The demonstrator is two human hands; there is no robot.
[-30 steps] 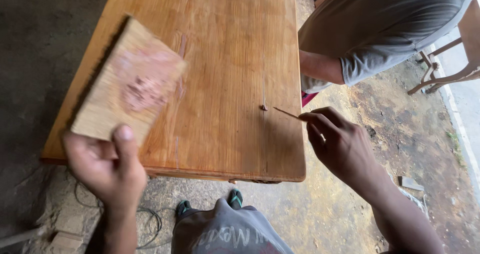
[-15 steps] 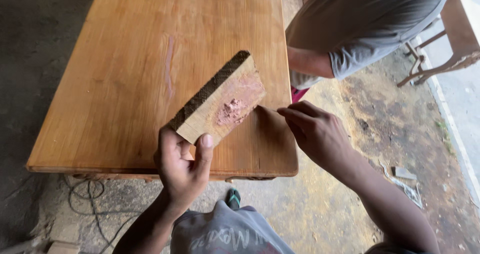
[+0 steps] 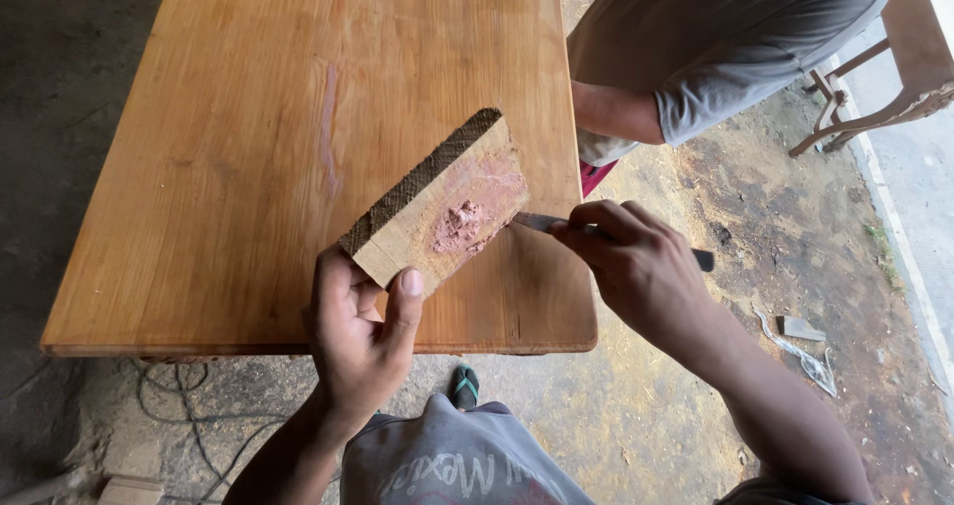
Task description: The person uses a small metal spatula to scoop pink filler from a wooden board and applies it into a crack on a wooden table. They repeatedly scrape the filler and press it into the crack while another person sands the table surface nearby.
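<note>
Hands gripping: left (image 3: 360, 336) a wooden block (image 3: 437, 202) angled up-right, right (image 3: 636, 266) a blade (image 3: 537, 223), seemingly pointing left.

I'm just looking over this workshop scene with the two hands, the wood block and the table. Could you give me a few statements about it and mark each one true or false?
1. The left hand holds a wooden block above the wooden table. True.
2. The pink paste sits on the block's face. True.
3. The right hand is empty. False: it grips a thin tool whose tip meets the block's edge by the paste.
4. The block lies flat on the ground. False: it is held up, tilted, over the table.
5. Another person in a grey shirt stands at the table's far right side. True.
</note>
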